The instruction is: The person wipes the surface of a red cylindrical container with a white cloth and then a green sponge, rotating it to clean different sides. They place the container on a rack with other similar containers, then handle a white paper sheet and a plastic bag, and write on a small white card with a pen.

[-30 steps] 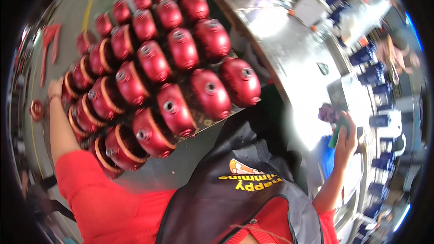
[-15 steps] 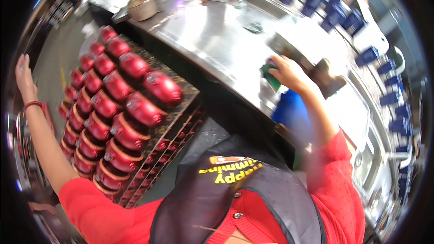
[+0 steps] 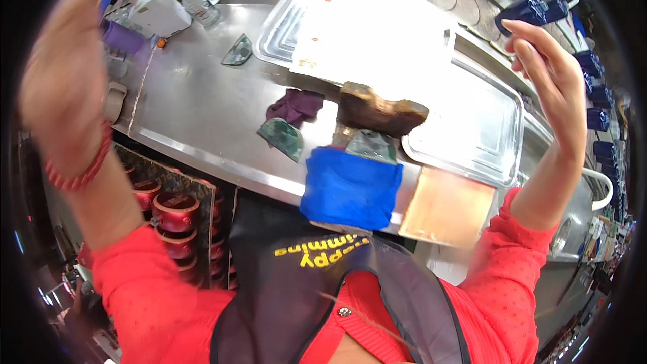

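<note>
My left hand [image 3: 64, 71] is raised at the upper left, smeared by motion, with its fingers partly beyond the picture's edge; what they do cannot be made out. Up at the right, my right hand [image 3: 556, 84] is raised with fingers apart and nothing in it. Between them on the steel bench [image 3: 195, 101], a dark green, flat-edged piece [image 3: 282, 140] touches a crumpled purple cloth [image 3: 296, 106]. Beside these sits a notched brown block [image 3: 381, 111], with a paler green piece [image 3: 372, 147] in front. A blue cloth [image 3: 352, 189] drapes over the bench's near edge.
Clear plastic trays [image 3: 286, 20] and a glaring white sheet [image 3: 377, 27] cover the bench's far middle. A tan board [image 3: 448, 205] lies right of the blue cloth. Another green piece [image 3: 237, 50] rests farther left. Red ring-shaped items [image 3: 176, 212] fill a rack at lower left. Blue containers [image 3: 522, 13] line the back.
My view has swung toward the bench. My right hand has let go of the green piece and lifted to the right. My left hand has moved up, away from the red rack.
</note>
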A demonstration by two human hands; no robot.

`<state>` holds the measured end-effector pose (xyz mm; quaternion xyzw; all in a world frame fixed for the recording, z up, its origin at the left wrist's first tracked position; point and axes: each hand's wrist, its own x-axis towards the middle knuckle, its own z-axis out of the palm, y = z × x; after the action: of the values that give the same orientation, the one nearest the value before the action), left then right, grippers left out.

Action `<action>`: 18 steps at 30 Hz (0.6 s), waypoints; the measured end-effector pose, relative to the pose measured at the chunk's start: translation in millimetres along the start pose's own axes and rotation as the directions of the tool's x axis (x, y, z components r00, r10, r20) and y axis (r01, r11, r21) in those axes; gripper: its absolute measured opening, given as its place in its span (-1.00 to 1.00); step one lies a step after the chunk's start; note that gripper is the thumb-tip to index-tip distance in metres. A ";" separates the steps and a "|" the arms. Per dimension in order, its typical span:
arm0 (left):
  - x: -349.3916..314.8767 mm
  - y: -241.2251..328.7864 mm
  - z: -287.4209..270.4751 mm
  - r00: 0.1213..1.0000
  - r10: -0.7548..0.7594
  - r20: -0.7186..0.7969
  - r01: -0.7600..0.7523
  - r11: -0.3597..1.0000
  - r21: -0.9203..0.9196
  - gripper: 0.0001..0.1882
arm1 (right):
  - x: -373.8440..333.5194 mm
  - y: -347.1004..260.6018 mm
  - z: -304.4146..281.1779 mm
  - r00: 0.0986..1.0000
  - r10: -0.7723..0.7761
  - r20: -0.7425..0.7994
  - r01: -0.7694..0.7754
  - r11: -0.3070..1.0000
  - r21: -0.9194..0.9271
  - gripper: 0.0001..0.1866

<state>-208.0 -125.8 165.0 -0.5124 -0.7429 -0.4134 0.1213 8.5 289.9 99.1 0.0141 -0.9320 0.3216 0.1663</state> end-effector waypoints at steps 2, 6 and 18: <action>25.8 -24.7 54.1 0.994 -0.087 0.066 0.102 0.953 -0.284 -0.76 | 5.8 36.2 -1.9 0.967 0.253 0.041 -0.248 0.963 -0.102 -0.67; 6.7 -47.4 161.7 0.844 -0.393 0.365 0.264 0.897 0.355 -0.74 | -7.0 96.4 48.6 0.706 0.651 0.279 -0.608 0.759 -0.232 -0.53; -59.8 -108.4 206.1 0.689 -0.508 0.516 0.396 0.861 0.319 -0.81 | -22.9 103.1 138.6 0.605 0.702 0.375 -0.768 0.639 0.043 -0.74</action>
<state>-224.5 -27.6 -53.9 -0.4007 -0.8811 -0.1827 -0.1726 -25.3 286.1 -71.8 -0.3027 -0.8307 0.4460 -0.1393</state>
